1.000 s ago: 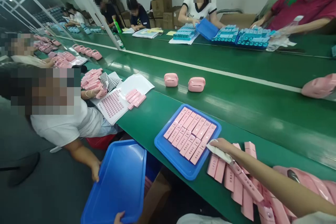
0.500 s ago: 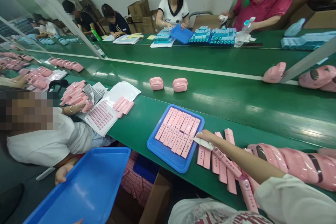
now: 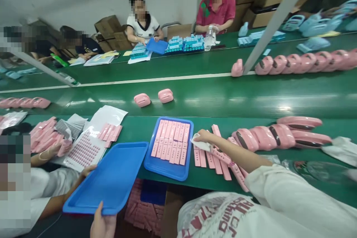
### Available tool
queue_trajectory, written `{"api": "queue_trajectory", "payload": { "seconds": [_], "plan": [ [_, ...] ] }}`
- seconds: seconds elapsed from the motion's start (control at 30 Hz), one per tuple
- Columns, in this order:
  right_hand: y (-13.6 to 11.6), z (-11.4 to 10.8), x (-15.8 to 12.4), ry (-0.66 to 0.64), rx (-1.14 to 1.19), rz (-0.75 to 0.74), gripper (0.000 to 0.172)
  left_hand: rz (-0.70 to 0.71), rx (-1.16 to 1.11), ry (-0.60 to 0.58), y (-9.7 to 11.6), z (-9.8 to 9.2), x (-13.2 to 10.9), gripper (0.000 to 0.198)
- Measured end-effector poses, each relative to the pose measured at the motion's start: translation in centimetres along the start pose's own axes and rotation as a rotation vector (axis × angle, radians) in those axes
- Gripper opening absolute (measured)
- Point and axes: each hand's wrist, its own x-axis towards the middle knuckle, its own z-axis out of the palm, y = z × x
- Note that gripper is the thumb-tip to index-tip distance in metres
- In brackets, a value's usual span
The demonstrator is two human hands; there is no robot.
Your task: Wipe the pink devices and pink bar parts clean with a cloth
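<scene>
My right hand (image 3: 205,136) is closed on a white cloth (image 3: 198,143) and rests at the right rim of a blue tray (image 3: 166,171) filled with rows of pink button strips (image 3: 171,142). More pink strips (image 3: 213,156) lie loose under my forearm. At the bottom edge my left hand (image 3: 102,222) grips the near rim of an empty blue tray (image 3: 111,178). A co-worker's hand (image 3: 87,171) holds that tray's left side. The empty tray overlaps the table's front edge beside the full one.
Pink curved housings (image 3: 264,137) lie in a row to my right, and two pink cases (image 3: 153,97) sit on the green belt. Left of the trays are a sticker sheet (image 3: 83,151) and a strip pile (image 3: 44,137). Other people work across the belt.
The view has swung to the right. The empty blue tray has come up to the table edge beside the full tray, and my left hand now grips its near rim.
</scene>
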Motion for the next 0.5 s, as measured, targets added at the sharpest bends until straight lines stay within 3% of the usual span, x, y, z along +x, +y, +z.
{"api": "queue_trajectory", "payload": {
  "seconds": [0.1, 0.23, 0.37, 0.5],
  "plan": [
    [1.7, -2.5, -2.6, 0.059, 0.086, -0.029, 0.018, -0.046, -0.005, -0.024, 0.2, 4.9, 0.0, 0.048],
    [5.1, -5.4, -6.4, 0.120, 0.262, -0.027, 0.014, -0.073, 0.096, -0.089, -0.2, 8.8, -0.7, 0.039],
    [9.4, -7.5, -9.8, 0.172, 0.526, 0.003, 0.019, -0.006, 0.239, -0.204, -2.6, 12.4, -3.9, 0.036],
    [13.7, -8.4, -12.2, 0.263, 0.838, 0.061, 0.015, 0.149, 0.312, -0.334, -5.6, 16.0, -7.9, 0.036]
  ]
}}
